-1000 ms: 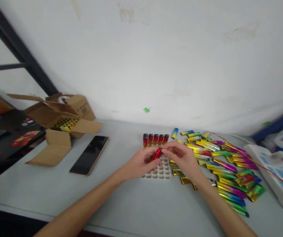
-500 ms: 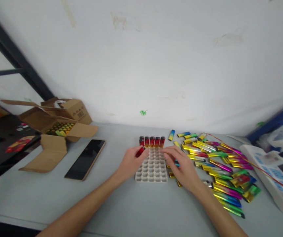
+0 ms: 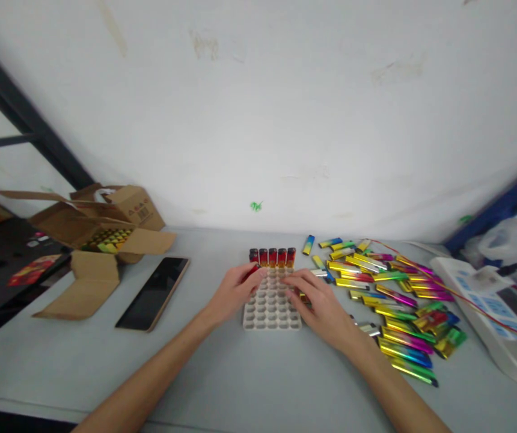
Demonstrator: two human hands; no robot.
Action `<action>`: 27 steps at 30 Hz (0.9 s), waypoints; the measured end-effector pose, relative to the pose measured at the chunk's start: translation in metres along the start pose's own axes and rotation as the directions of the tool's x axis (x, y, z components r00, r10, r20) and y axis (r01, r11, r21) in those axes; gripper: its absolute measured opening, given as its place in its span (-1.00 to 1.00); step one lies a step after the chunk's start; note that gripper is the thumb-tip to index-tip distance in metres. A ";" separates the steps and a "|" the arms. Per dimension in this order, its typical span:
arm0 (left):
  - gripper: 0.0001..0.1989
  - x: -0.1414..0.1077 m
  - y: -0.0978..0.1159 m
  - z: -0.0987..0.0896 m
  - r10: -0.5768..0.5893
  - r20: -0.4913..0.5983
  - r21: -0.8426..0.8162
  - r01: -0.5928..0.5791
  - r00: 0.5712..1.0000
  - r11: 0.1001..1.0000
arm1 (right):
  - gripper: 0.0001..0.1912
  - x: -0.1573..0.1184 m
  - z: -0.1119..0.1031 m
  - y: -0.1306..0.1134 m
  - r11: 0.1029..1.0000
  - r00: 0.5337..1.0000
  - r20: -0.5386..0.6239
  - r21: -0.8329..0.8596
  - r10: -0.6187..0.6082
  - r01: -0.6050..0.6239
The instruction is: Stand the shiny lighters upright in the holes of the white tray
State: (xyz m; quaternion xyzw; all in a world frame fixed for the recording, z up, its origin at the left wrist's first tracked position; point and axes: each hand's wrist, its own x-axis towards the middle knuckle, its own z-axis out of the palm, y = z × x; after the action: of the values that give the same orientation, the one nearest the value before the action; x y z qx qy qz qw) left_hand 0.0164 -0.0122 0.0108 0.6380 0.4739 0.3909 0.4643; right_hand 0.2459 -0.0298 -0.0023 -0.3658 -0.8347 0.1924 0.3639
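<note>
A white tray [image 3: 271, 328] with rows of round-ended slots lies on the grey table. Along its far edge, several red-and-gold lighters [image 3: 272, 258] stand upright in a row. My left hand [image 3: 235, 291] is closed around a red lighter [image 3: 253, 270] at the tray's upper left, and the fingers cover most of it. Over the tray's right side rests my right hand [image 3: 319, 304], its thumb and fingers apart and no lighter visible between the fingertips. A few gold lighters lie partly hidden under and beside it.
Many metallic coloured lighters [image 3: 403, 294] are scattered on the right, near a white device [image 3: 479, 300] with a red-yellow wire. A black phone [image 3: 152, 294] lies left of the tray. Farther left, an open cardboard box [image 3: 80, 288] holds several lighters. A white wall stands behind.
My right hand has shifted left over the tray, its fingertips now farther in. My left hand keeps the red lighter near the same spot. The whole view has shifted slightly.
</note>
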 end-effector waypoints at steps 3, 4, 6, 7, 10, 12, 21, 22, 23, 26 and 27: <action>-0.58 0.001 0.006 -0.005 0.020 0.022 -0.092 -0.018 1.000 0.996 | -0.76 -0.001 0.004 0.005 0.999 1.000 -0.020 -0.042 -0.015 0.014; -0.60 0.002 0.009 -0.005 0.030 0.009 -0.126 -0.028 1.000 0.992 | -0.78 -0.001 0.004 0.007 0.998 0.999 -0.023 -0.053 -0.023 0.021; -0.62 0.003 0.013 -0.007 0.048 -0.022 -0.183 -0.051 0.999 0.982 | -0.80 0.000 0.001 0.011 0.997 0.999 -0.027 -0.071 -0.025 0.023; -0.62 0.003 0.015 -0.009 0.055 -0.027 -0.202 -0.059 0.998 0.978 | -0.80 0.000 -0.001 0.011 0.997 0.999 -0.032 -0.082 -0.019 0.016; -0.66 0.002 0.022 -0.016 0.036 0.018 -0.224 -0.031 0.999 0.974 | -0.77 0.001 -0.005 0.010 0.995 0.999 -0.034 -0.102 0.015 -0.019; -0.69 0.002 0.027 -0.021 0.000 0.067 -0.217 0.014 0.998 0.976 | -0.75 0.001 -0.006 0.007 0.995 0.999 -0.025 -0.092 0.036 -0.038; -0.60 0.002 0.033 -0.024 -0.094 0.180 -0.044 0.103 0.979 0.994 | -0.70 0.000 -0.002 -0.001 0.998 0.998 0.007 -0.010 0.060 -0.060; -0.61 0.002 0.033 -0.023 -0.099 0.193 -0.030 0.107 0.976 0.994 | -0.68 0.000 -0.003 -0.001 0.998 0.998 -0.001 -0.004 0.065 -0.065; -0.61 0.002 0.032 -0.022 -0.091 0.202 -0.014 0.096 0.975 0.995 | -0.67 0.000 -0.004 -0.001 0.998 0.998 -0.013 0.001 0.068 -0.068; -0.64 0.007 0.034 -0.021 0.045 0.164 0.033 -0.051 0.985 0.998 | -0.66 0.001 -0.007 -0.001 0.998 0.997 -0.040 -0.004 0.061 -0.061; -0.65 0.009 0.035 -0.021 0.116 0.123 0.052 -0.123 0.986 0.991 | -0.69 0.001 -0.007 0.000 0.999 0.998 -0.038 -0.014 0.051 -0.052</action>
State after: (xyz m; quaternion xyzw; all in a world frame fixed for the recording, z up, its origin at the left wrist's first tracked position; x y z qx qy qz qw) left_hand 0.0075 -0.0026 0.0511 0.7013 0.4174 0.3647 0.4483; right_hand 0.2504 -0.0287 0.0033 -0.3934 -0.8194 0.1884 0.3718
